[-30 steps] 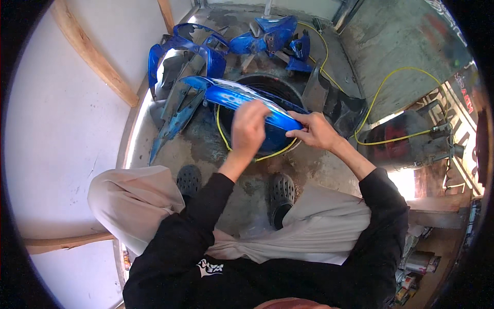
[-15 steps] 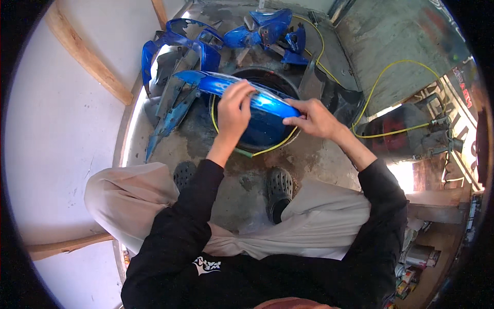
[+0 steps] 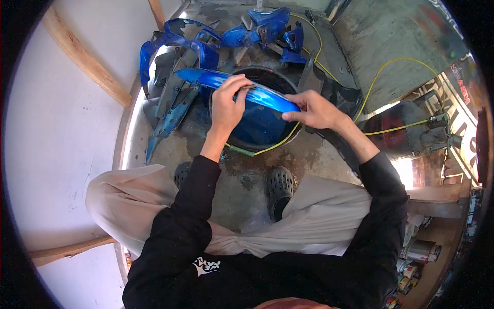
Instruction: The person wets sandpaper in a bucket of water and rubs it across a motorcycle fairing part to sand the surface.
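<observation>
A long, curved, glossy blue motorcycle fender (image 3: 267, 100) is held slantwise above a dark round tub (image 3: 286, 81) of water. My right hand (image 3: 316, 109) grips the fender's right end, thumb below and fingers over the top. Bent over the middle of its upper edge is my left hand (image 3: 228, 103), fingers closed on what looks like a small grey piece of sandpaper, mostly hidden by the fingers. The fender's duller left tip (image 3: 186, 75) sticks out free beyond my left hand.
Blue motorcycle fairings (image 3: 206, 54) and more blue body parts (image 3: 265, 31) lie behind the tub. Dark panels (image 3: 339, 95) lie to its right. A yellow hose (image 3: 381, 77) runs to a dark tank (image 3: 399, 126). A white wall (image 3: 62, 123) stands close on the left.
My left hand has shifted slightly left along the fender. The fender has turned a little, showing more of its upper edge, while my right hand keeps its grip.
</observation>
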{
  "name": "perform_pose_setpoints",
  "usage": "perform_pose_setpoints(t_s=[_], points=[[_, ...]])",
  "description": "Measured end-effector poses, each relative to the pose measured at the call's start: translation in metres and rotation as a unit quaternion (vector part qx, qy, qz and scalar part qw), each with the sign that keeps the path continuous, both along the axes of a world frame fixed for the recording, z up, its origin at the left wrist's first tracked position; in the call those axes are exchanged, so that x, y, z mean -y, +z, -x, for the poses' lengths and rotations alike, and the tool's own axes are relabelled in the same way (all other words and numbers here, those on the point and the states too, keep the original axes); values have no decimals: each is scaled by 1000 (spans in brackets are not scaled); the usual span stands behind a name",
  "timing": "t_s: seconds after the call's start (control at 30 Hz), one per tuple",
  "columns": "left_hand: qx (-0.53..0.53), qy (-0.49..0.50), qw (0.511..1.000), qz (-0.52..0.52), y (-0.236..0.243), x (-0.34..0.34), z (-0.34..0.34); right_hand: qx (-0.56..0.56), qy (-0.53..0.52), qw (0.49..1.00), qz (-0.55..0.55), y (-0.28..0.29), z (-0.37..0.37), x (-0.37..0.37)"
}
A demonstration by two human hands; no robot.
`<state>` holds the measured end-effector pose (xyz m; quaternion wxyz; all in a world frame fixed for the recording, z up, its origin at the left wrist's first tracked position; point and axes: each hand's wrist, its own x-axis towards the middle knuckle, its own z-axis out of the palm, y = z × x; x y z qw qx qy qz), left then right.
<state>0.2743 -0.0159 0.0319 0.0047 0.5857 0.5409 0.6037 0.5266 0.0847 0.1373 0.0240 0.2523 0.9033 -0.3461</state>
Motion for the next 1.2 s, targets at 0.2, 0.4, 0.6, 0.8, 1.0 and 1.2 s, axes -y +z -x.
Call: perform_pose_setpoints(t_s=[0.2, 0.4, 0.6, 0.8, 1.0, 1.2], points=[[5, 22, 1000, -13, -11, 7, -12, -51, -30, 996, 71, -24, -8, 7], [-18, -48, 997, -52, -6, 15, -58, -68, 8, 994, 85, -34, -10, 8], [-85, 150, 984, -36, -18, 8, 2, -45, 2, 996, 75, -26, -6, 17], [-100, 49, 992, -61, -18, 29, -76, -88, -7, 992, 94, -37, -15, 0], [-103, 147, 982, -61, -21, 12, -15, -80, -30, 994, 75, -27, -5, 13], [-79, 49, 994, -63, -11, 22, -87, -72, -13, 996, 53, -28, -10, 2]])
